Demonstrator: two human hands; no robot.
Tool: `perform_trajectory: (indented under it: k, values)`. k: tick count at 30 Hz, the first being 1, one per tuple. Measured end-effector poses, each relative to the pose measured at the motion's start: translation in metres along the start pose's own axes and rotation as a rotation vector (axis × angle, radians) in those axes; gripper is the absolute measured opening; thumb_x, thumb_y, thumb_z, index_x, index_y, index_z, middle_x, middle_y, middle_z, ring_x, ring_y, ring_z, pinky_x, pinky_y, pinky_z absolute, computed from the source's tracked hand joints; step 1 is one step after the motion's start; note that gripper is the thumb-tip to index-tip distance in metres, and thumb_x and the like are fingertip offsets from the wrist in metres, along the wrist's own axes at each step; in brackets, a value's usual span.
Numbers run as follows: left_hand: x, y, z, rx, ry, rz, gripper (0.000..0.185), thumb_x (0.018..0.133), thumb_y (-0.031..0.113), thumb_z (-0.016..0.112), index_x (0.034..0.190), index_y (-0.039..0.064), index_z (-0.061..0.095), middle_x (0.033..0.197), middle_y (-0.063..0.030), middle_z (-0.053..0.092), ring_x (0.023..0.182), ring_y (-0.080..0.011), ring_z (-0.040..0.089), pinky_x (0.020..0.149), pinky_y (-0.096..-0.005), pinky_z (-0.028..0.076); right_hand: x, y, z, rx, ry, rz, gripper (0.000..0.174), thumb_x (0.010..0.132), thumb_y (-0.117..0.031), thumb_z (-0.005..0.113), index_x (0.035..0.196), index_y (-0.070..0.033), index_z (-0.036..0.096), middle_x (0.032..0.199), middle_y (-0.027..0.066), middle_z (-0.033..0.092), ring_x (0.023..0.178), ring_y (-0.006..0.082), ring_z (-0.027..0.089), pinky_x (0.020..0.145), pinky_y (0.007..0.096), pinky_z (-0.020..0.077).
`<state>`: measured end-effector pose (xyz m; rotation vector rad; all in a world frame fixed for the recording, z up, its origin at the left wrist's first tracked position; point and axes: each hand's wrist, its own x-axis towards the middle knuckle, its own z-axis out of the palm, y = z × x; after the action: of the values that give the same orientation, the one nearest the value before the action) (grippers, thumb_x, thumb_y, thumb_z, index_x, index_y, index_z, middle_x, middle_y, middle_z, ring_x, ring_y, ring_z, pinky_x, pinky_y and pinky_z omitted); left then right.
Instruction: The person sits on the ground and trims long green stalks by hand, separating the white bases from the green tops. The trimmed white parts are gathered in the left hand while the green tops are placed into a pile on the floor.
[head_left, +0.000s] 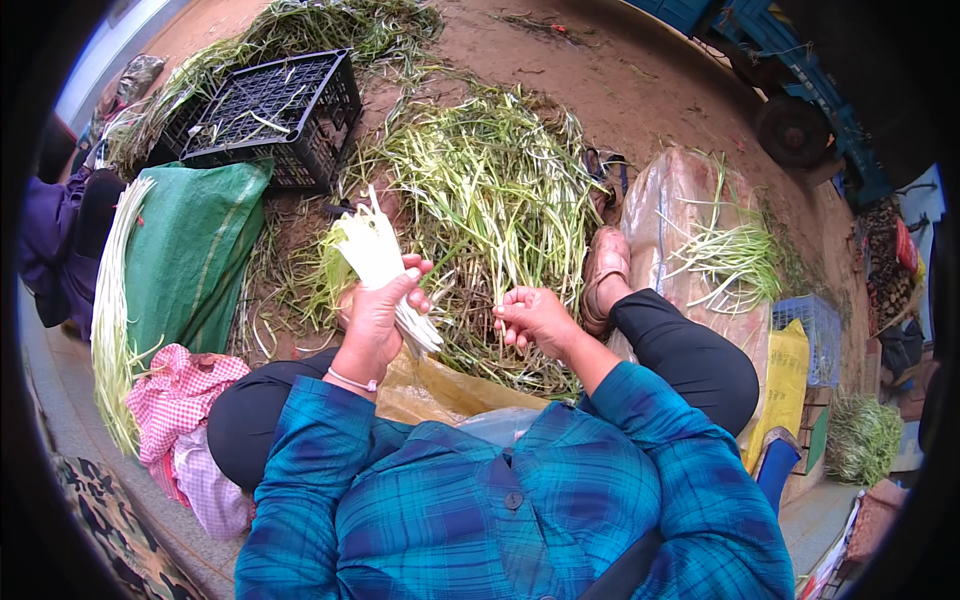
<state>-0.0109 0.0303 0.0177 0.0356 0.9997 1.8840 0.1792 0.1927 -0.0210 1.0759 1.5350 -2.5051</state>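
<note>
My left hand (379, 311) is closed around a bunch of white and pale green leafy stalks (373, 247), tilted with one end toward the pile. To its right, my right hand (534, 319) is held over the pile's near edge with thumb and fingertips brought together; whether a thin stalk lies between them is too small to tell. Beyond both hands a large heap of loose green and yellowish stalks (487, 180) covers the soil. A yellow plastic sheet (427, 390) lies below the hands, between the legs.
At upper left stands an upturned black plastic crate (341, 112). Left are a green woven sack (199, 247), long pale stalks (109, 315) and a seated person (56, 232). On the right, a plastic-wrapped block (675, 195) bears more stalks (739, 262), beside a blue basket (825, 337).
</note>
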Motion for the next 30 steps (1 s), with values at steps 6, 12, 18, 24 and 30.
perform_trajectory:
  k: [6, 12, 18, 24, 30]
  values:
    - [-0.006, -0.018, 0.005, 0.303, -0.046, -0.051, 0.022, 0.085, 0.010, 0.068, 0.100, -0.003, 0.058, 0.086, -0.0113, 0.066, 0.057, -0.0113, 0.055, 0.053, -0.0262, 0.049, -0.031, -0.011, 0.051, 0.021, -0.175, -0.213, 0.019, 0.087, -0.012, 0.068, 0.090, -0.004, 0.050, 0.072, 0.0076, 0.066, 0.051, 0.0114, 0.062, 0.038, 0.0187, 0.0435]
    - [-0.008, -0.028, 0.007, 0.354, -0.039, -0.061, 0.021, 0.080, 0.005, 0.073, 0.096, -0.004, 0.062, 0.078, -0.0098, 0.066, 0.052, -0.0130, 0.057, 0.046, -0.0253, 0.048, -0.022, 0.002, 0.057, -0.090, -0.167, -0.186, 0.020, 0.086, -0.017, 0.070, 0.088, -0.007, 0.053, 0.067, 0.0034, 0.063, 0.049, 0.0081, 0.059, 0.040, 0.0194, 0.0411]
    - [-0.010, -0.032, 0.007, 0.384, -0.039, -0.066, 0.019, 0.081, 0.002, 0.070, 0.096, -0.003, 0.059, 0.075, -0.0074, 0.064, 0.052, -0.0131, 0.057, 0.047, -0.0259, 0.048, -0.012, 0.013, 0.057, 0.194, -0.037, 0.006, 0.029, 0.089, -0.036, 0.066, 0.088, -0.007, 0.062, 0.068, 0.0023, 0.063, 0.045, 0.0043, 0.050, 0.040, 0.0180, 0.0365]
    - [-0.018, -0.025, 0.019, 0.109, -0.115, -0.023, 0.020, 0.085, 0.002, 0.065, 0.100, 0.002, 0.052, 0.082, -0.0088, 0.061, 0.057, -0.0119, 0.053, 0.052, -0.0276, 0.048, -0.004, 0.030, 0.045, 0.211, -0.048, 0.003, 0.025, 0.089, -0.031, 0.066, 0.092, -0.006, 0.064, 0.075, 0.0040, 0.066, 0.048, 0.0045, 0.053, 0.042, 0.0174, 0.0365]
    - [-0.026, 0.033, 0.016, 0.006, -0.230, -0.188, 0.018, 0.085, 0.004, 0.064, 0.099, -0.001, 0.054, 0.082, -0.0089, 0.060, 0.054, -0.0069, 0.048, 0.050, -0.0246, 0.045, 0.013, 0.055, -0.007, -0.061, 0.195, 0.090, 0.021, 0.090, -0.025, 0.065, 0.087, -0.004, 0.066, 0.074, 0.0065, 0.069, 0.045, 0.0052, 0.055, 0.037, 0.0176, 0.0353]
